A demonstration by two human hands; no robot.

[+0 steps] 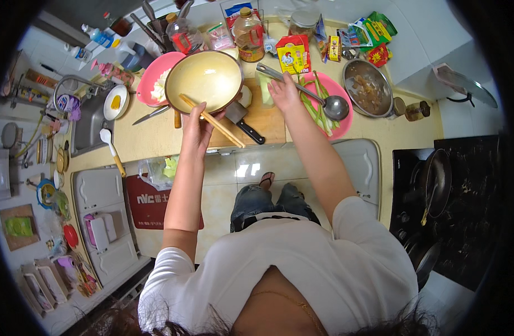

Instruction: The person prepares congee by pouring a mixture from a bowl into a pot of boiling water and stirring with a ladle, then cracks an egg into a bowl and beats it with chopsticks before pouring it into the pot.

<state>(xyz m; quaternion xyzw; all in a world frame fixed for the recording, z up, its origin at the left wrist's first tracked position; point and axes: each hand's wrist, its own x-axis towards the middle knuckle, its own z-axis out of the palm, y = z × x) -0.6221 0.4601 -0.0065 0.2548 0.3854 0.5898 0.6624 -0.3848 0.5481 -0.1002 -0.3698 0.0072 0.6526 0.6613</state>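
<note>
My left hand [198,126] holds a cream-coloured bowl [204,80] with a dark rim, tilted so that its inside shows. A pair of wooden chopsticks [221,127] is pinned under the thumb of that hand. My right hand [284,93] has the handle of a metal ladle [336,108], whose scoop hangs over a pink plate [344,129] of green stalks [311,107]; part of the grip is hidden. Below the bowl, a cleaver [249,131] lies on a wooden cutting board [274,132]. Cut white pieces [158,90] sit in a pink basin [150,75], partly covered by the bowl.
A metal basin [349,69] with brown contents stands right of the plate. Oil bottles [247,38] and seasoning packets [292,54] line the back. At left are a knife [151,115], a small bowl [123,110] and a sink [89,130]; a wok [438,180] sits on the hob [471,243].
</note>
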